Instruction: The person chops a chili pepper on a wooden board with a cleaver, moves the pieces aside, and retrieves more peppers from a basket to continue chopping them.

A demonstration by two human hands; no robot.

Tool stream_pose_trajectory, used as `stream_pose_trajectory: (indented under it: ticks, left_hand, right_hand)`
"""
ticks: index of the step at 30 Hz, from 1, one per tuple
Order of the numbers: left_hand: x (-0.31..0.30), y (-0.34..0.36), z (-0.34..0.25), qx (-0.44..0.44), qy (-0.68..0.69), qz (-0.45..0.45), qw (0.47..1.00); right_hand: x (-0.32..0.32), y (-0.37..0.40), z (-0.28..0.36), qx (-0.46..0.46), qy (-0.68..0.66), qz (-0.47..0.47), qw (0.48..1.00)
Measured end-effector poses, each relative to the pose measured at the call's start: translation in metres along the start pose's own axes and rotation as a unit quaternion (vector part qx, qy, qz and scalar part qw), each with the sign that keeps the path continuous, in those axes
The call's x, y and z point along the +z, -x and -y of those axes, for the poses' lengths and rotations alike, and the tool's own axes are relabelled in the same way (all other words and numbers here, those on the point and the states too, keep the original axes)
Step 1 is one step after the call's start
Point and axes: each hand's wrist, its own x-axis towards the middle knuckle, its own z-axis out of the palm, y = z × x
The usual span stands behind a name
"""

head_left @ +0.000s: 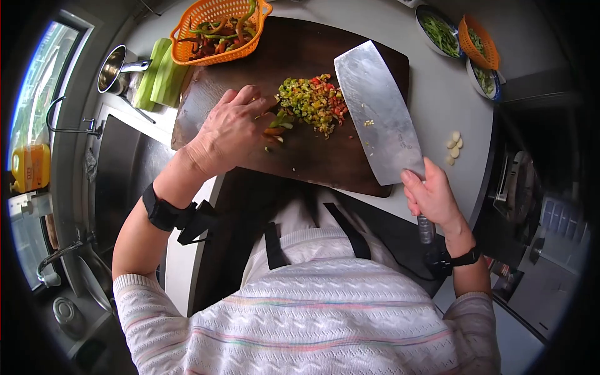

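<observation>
My right hand (432,195) grips a broad cleaver (381,112) by its handle, with the blade over the right part of the dark wooden cutting board (300,53). A few chopped bits cling to the blade. My left hand (234,128) is on the left of the board, its fingers bent over some pepper pieces (279,122) that stick out beside them. Their undersides are hidden. Between the hand and the blade is a heap of diced red and green peppers (310,103).
Behind the board stands an orange basket (215,53) of peppers, beside peeled green stalks (159,75) and a metal pot (112,69). Peeled garlic cloves (454,147) lie on the right counter. Bowls of cut greens (439,34) and an orange strainer (480,40) are at the back right. A sink (119,162) is at left.
</observation>
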Motion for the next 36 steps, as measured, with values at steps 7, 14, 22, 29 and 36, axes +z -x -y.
stream_pose_trajectory:
  ticks: [7, 14, 22, 29, 36]
  left_hand:
    - [0.021, -0.002, 0.008, 0.045, -0.009, -0.024, 0.999]
    - [0.041, 0.011, -0.014, -0.070, 0.031, -0.127, 0.989]
    - [0.067, 0.004, -0.056, -0.275, 0.040, -0.275, 0.921]
    - [0.074, 0.008, -0.058, -0.261, 0.068, -0.342, 0.900]
    - [0.078, 0.008, -0.054, -0.213, 0.084, -0.358, 0.905]
  right_hand:
    - [-0.001, -0.004, -0.002, -0.004, -0.014, 0.011, 1.000]
    - [0.008, -0.023, 0.004, 0.001, 0.013, 0.047, 0.999]
    - [0.035, -0.057, 0.021, -0.135, 0.270, 0.056, 0.952]
    - [0.044, -0.062, 0.022, -0.205, 0.355, 0.058, 0.910]
    - [0.053, -0.062, 0.024, -0.227, 0.430, 0.068, 0.871]
